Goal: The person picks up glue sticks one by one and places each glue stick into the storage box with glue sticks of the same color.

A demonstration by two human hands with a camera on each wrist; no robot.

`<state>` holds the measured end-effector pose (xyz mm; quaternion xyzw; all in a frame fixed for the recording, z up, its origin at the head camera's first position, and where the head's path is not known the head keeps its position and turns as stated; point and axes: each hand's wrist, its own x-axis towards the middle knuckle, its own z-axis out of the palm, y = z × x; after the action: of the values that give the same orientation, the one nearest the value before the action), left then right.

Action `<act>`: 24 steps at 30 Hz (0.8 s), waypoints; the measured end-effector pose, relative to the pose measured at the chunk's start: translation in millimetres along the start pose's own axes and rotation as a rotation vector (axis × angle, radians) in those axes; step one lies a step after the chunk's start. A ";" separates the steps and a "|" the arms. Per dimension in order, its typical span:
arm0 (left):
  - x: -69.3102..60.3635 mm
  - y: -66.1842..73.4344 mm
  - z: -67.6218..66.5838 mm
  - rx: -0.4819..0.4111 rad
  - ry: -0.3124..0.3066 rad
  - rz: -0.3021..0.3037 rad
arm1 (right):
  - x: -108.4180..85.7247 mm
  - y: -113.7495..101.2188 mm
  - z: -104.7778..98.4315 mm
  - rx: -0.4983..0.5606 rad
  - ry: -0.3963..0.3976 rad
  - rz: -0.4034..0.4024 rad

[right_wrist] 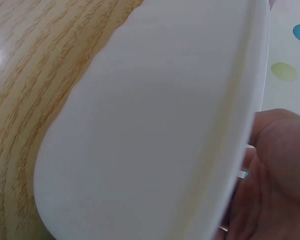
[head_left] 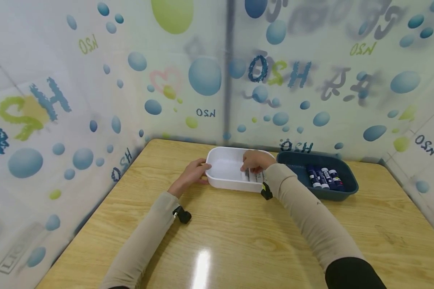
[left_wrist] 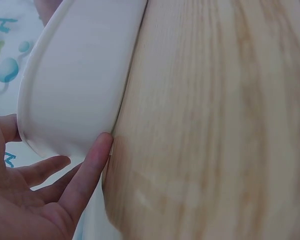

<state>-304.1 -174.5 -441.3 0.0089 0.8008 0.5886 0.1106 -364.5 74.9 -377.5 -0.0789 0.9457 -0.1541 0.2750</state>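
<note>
A white plastic tray (head_left: 231, 185) sits near the back of the table. My left hand (head_left: 192, 174) holds its left end, thumb over the rim and the other fingers against the outside wall, as the left wrist view also shows. My right hand (head_left: 257, 159) reaches down inside the right half of the tray, fingers curled on a small white item with dark print (head_left: 246, 175). Similar white printed items (head_left: 259, 177) lie beside it. In the right wrist view the tray wall (right_wrist: 140, 130) hides most of what the right fingers hold.
A dark blue bin (head_left: 334, 195) stands against the tray's right side, with several dark blue and white glue-stick-like tubes (head_left: 325, 176) in it. Behind the wooden table (head_left: 231, 233) hangs a patterned curtain wall (head_left: 173, 128).
</note>
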 end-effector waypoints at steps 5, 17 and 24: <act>0.4 0.2 1.0 0.000 0.001 0.005 | -1.1 4.4 -0.6 0.012 -0.003 -0.034; 2.1 0.7 -0.7 0.002 -0.007 0.001 | -47.2 25.8 -17.8 0.092 0.082 -0.240; -1.7 5.0 -5.8 0.007 -0.011 0.000 | -86.2 46.9 -18.1 -0.031 0.162 -0.303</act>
<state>-304.1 -178.7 -434.7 0.0124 0.8022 0.5857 0.1151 -305.2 143.6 -336.0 -0.2120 0.9444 -0.1850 0.1704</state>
